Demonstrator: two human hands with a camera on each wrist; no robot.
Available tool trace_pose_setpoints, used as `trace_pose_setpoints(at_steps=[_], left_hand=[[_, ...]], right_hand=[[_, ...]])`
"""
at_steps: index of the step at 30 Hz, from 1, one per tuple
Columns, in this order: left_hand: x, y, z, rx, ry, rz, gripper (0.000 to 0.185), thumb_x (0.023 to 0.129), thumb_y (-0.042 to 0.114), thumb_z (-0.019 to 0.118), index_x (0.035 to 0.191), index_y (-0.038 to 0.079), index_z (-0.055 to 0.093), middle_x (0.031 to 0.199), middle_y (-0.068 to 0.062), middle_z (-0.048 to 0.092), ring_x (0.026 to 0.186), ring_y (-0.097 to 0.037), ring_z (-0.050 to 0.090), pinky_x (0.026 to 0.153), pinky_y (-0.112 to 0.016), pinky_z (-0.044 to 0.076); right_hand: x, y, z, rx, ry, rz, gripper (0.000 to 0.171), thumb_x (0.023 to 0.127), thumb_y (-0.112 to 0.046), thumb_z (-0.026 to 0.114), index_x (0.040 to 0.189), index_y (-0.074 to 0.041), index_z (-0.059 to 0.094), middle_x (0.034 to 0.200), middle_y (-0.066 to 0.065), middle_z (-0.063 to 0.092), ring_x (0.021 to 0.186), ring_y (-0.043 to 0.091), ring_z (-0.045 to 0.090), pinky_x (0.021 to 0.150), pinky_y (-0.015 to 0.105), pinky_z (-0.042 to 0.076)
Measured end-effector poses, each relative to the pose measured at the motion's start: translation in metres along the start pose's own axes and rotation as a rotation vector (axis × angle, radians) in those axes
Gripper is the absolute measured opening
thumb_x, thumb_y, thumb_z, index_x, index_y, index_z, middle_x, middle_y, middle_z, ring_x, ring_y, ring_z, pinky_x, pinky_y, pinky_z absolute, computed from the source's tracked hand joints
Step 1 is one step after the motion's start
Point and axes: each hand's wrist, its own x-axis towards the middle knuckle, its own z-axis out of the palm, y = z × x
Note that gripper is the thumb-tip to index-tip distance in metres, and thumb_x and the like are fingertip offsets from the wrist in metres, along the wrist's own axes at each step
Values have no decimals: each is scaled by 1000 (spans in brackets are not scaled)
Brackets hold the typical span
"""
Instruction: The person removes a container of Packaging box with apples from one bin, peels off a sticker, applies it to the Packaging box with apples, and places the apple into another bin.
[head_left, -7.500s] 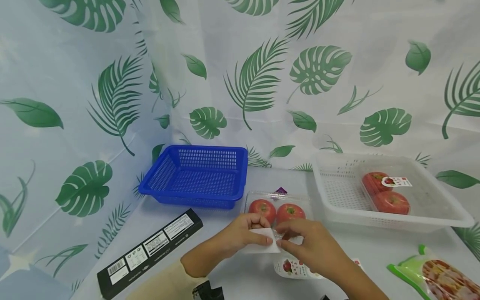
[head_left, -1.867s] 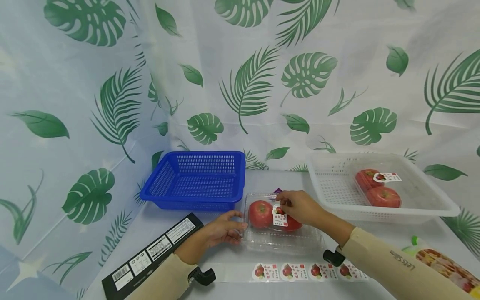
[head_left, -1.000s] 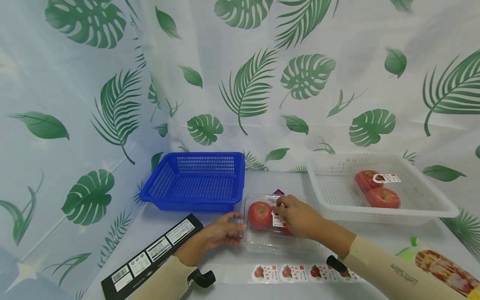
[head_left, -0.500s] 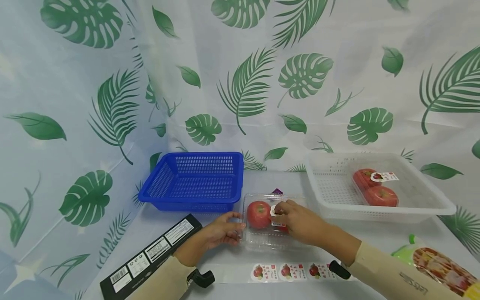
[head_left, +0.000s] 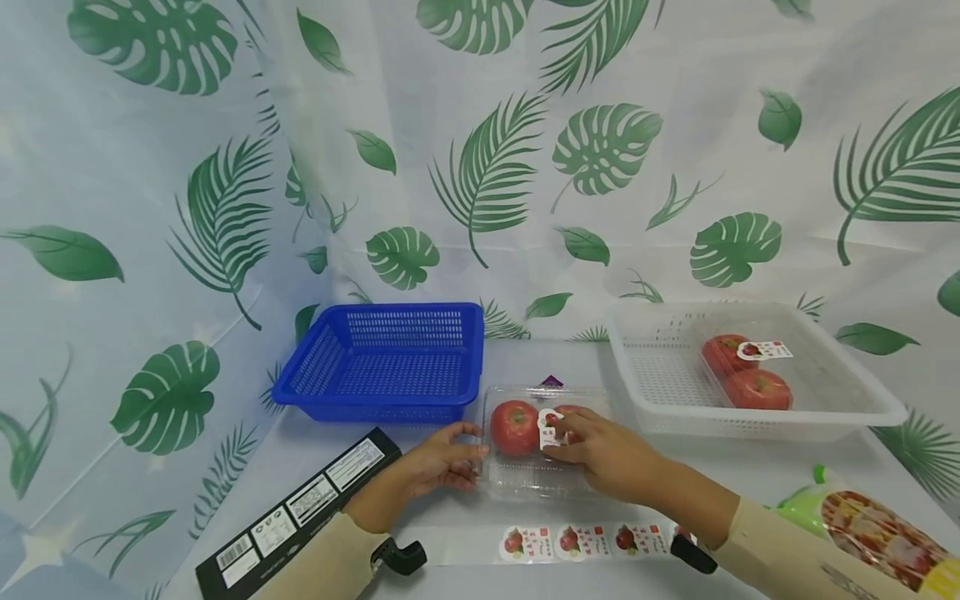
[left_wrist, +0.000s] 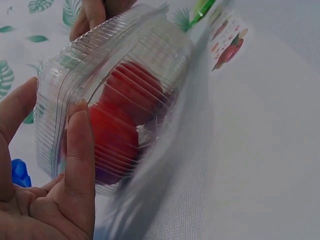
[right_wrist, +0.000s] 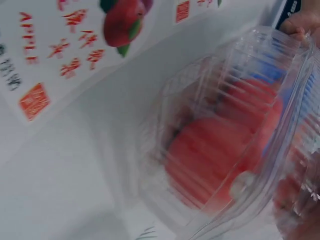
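- Clamshell (head_left: 542, 442) with two tomatoes is seen on the table (head_left: 750, 475) at the centre, at 4 o'clock from the blue basket (head_left: 386, 362) and at 8 o'clock from the white basket (head_left: 750, 371); its place has not altered over the last two seconds.
- Left hand (head_left: 435, 462) has been kept at the clamshell's 9 o'clock end throughout; in the left wrist view the thumb and a straight finger are pressed against the ribbed wall, so the box is steadied rather than carried.
- Right hand (head_left: 600, 454) has been drawn from 12 o'clock on the lid toward 6 o'clock, and is now laid flatter, fingertips pressed on the lid.
- Sticker (head_left: 549, 427), held above the lid two seconds ago, is now seen stuck between the tomatoes, partly covered by the fingers; it is judged to be smoothed down, so the labelling of this box looks nearly finished.
- Sticker strip (head_left: 585, 542) lies at 6 o'clock from the clamshell, three printed labels showing.
- A labelled clamshell (head_left: 750, 375) already sits in the white basket.
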Motion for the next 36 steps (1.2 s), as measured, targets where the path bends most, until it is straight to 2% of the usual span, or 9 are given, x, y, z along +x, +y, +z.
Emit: trace_pose_setpoints(at_steps=[8, 12, 15, 17, 20, 26, 31, 36], left_hand=[[-2, 0, -2, -4, -2, -2, 60, 90, 19, 70, 136, 0, 37, 79, -8, 60, 61, -16, 64, 56, -28, 57], [-3, 0, -2, 1, -6, 6, 59, 91, 18, 70, 136, -1, 37, 79, -7, 59, 62, -16, 64, 57, -28, 57], [-4, -1, -2, 12, -9, 7, 60, 91, 20, 70, 136, -1, 36, 78, -7, 60, 61, -15, 64, 57, -28, 57], [-4, -1, -2, 13, -9, 7, 60, 91, 20, 70, 136, -1, 36, 78, -8, 59, 61, -15, 63, 57, -28, 57], [-3, -2, -2, 4, -7, 7, 59, 91, 19, 69, 136, 0, 37, 77, -8, 58, 60, -14, 63, 57, -28, 56], [-2, -4, -2, -22, -8, 4, 56, 91, 17, 68, 135, 1, 37, 77, -7, 57, 60, -13, 63, 56, -27, 56], [-2, -3, -2, -15, -12, 7, 57, 91, 18, 68, 135, 0, 37, 76, -8, 58, 60, -14, 63, 57, -28, 56], [-1, -2, -1, -11, -11, 7, 55, 91, 19, 68, 134, 1, 39, 74, -7, 60, 61, -14, 63, 57, -28, 57]], right_hand=[[-8, 6, -2, 46, 38, 19, 45, 78, 11, 55, 106, -17, 78, 108, 4, 61, 104, 26, 58, 87, 39, 52], [-9, 13, -2, 43, 50, 16, 46, 76, 14, 54, 103, -15, 78, 112, 5, 63, 101, 25, 58, 83, 37, 53], [-10, 20, -1, 6, 19, 49, 48, 76, 13, 51, 106, -15, 77, 111, 4, 62, 97, 23, 57, 80, 35, 52], [-9, 24, -1, -20, -15, 75, 49, 76, 11, 52, 110, -15, 75, 108, 3, 60, 99, 23, 56, 83, 36, 53], [-6, 29, 0, -36, -49, 108, 50, 77, 10, 57, 117, -15, 72, 108, 5, 57, 100, 24, 55, 83, 38, 53], [2, 31, 2, -27, -84, 136, 52, 78, 9, 67, 125, -14, 68, 105, 5, 53, 94, 22, 53, 77, 34, 51], [2, 31, 1, -33, -107, 122, 54, 79, 9, 65, 124, -21, 69, 110, 6, 54, 98, 23, 52, 81, 36, 51], [-4, 31, -3, 37, -117, 83, 66, 74, 14, 62, 124, -29, 69, 123, 7, 56, 109, 26, 52, 89, 44, 49]])
